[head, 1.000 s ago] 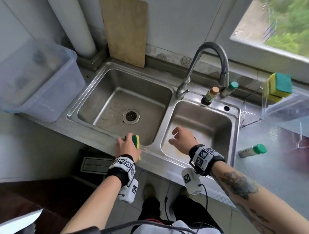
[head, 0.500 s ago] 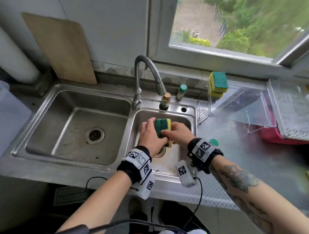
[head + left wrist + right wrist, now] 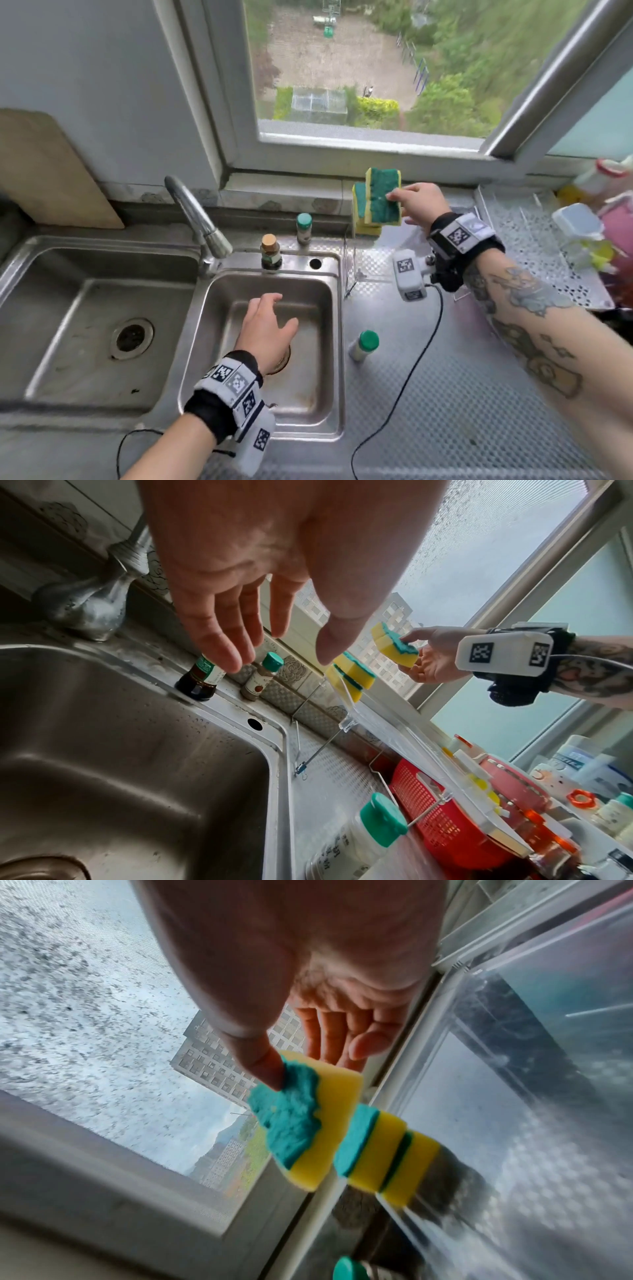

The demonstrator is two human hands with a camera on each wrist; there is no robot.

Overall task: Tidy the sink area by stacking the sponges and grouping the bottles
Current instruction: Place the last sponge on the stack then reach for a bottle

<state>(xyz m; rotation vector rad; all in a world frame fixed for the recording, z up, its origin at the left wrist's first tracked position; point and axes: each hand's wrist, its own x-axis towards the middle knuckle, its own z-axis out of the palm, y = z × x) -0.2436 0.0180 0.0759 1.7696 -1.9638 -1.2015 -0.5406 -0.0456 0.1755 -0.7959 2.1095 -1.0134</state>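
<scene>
My right hand [image 3: 394,198] pinches a yellow sponge with a green scrub face [image 3: 382,197] by its edge, thumb on the green side [image 3: 263,1066]. It holds the sponge tilted just above a stack of two like sponges [image 3: 363,214] at the corner of a clear shelf [image 3: 377,723]. My left hand [image 3: 284,308] hovers open and empty over the small basin [image 3: 308,394]. A cork-topped dark bottle [image 3: 270,251] and a green-capped bottle [image 3: 303,228] stand behind the basin. A white green-capped bottle [image 3: 363,346] lies on the counter to the right.
The faucet [image 3: 202,219] arches between the small basin and the large basin [image 3: 68,325]. A cutting board [image 3: 44,171] leans at the back left. A red basket [image 3: 445,818] and several containers crowd the right under the shelf. A black cable [image 3: 404,383] crosses the counter.
Both hands held the sponge over the small basin; now the left hand has let go and stays there, while the right hand has carried it up and right over the sponge stack.
</scene>
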